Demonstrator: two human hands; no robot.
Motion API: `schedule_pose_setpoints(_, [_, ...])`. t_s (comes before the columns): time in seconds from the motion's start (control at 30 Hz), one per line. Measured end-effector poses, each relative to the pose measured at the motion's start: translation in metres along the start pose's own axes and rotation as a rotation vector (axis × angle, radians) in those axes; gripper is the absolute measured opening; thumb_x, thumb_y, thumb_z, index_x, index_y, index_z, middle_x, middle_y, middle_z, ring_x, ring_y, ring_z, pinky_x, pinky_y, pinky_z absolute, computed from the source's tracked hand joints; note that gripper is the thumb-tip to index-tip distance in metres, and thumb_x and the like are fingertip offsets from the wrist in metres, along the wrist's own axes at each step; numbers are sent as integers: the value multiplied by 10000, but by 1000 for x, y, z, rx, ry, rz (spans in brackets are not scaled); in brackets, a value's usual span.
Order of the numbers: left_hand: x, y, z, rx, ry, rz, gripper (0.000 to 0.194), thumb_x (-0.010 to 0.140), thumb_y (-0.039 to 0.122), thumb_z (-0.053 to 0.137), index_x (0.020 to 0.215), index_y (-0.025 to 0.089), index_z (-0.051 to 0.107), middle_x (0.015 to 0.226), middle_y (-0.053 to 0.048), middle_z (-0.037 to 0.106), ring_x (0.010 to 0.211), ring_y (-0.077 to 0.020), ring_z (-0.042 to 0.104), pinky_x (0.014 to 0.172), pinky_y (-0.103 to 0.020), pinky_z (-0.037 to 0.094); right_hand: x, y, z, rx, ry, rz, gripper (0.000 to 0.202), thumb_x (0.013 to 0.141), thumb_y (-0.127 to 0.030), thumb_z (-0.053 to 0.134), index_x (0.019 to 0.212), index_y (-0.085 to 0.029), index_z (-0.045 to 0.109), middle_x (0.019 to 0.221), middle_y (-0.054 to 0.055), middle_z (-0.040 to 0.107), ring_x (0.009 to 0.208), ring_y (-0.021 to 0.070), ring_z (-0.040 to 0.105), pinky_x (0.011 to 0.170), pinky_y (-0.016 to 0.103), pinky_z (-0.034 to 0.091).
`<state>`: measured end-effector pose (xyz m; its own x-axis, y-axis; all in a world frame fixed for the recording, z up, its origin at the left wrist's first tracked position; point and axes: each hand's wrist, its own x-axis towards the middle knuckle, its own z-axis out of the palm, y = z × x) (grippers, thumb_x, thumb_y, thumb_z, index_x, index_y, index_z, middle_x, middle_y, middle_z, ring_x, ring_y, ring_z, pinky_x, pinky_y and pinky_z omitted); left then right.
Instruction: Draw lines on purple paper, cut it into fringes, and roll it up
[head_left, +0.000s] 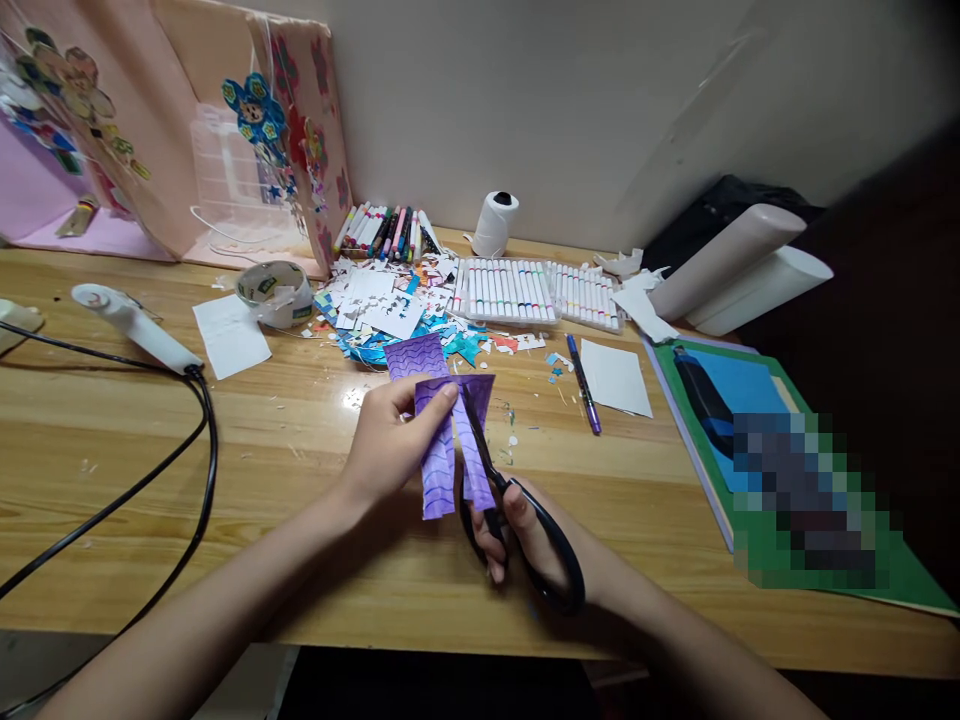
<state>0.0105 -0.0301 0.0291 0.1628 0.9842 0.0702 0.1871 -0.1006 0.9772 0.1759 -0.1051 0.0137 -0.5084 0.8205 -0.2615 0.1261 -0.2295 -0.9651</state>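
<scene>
My left hand (394, 435) pinches a piece of purple paper (436, 480) with dark wavy lines, thumb on top, above the middle of the table. The paper has a slit running up from its near edge, and its far part is folded or overlapping. Black-handled scissors (559, 560) are in my right hand (525, 525), with thumb and fingers through the loops. Their blades point away from me and lie against the right side of the paper, beside the narrow strip.
Paper scraps (375, 300), loose markers (386, 232), marker cases (510, 290) and a tape roll (275, 292) lie behind the hands. A purple pen (583, 385) and green board (825, 500) are to the right. A black cable (212, 450) crosses the left side.
</scene>
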Motion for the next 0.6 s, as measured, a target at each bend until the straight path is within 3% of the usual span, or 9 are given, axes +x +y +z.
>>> schedule_pose_setpoints(0.17, [-5, -1, 8, -153, -129, -163, 353, 798, 431, 594, 593, 149, 541, 563, 9, 510, 528, -106, 454, 506, -235, 346, 5, 15, 0, 31, 45, -56, 695, 811, -807, 156, 806, -174, 444, 569, -30, 446, 475, 99, 487, 501, 241, 456])
schedule_pose_setpoints(0.3, [-4, -3, 9, -278, -155, -257, 334, 766, 442, 628, 631, 140, 581, 604, -15, 575, 548, -120, 513, 541, -252, 404, 8, 17, 2, 48, 68, -50, 687, 794, -821, 202, 790, -177, 439, 563, -38, 436, 453, 96, 488, 473, 232, 448])
schedule_pose_setpoints(0.6, [0, -4, 8, -384, -184, -302, 321, 746, 451, 663, 690, 141, 604, 666, -35, 620, 585, -141, 556, 569, -268, 434, 15, 20, 5, 85, 122, -72, 659, 790, -811, 288, 699, -176, 442, 499, -64, 396, 369, 75, 472, 386, 186, 409])
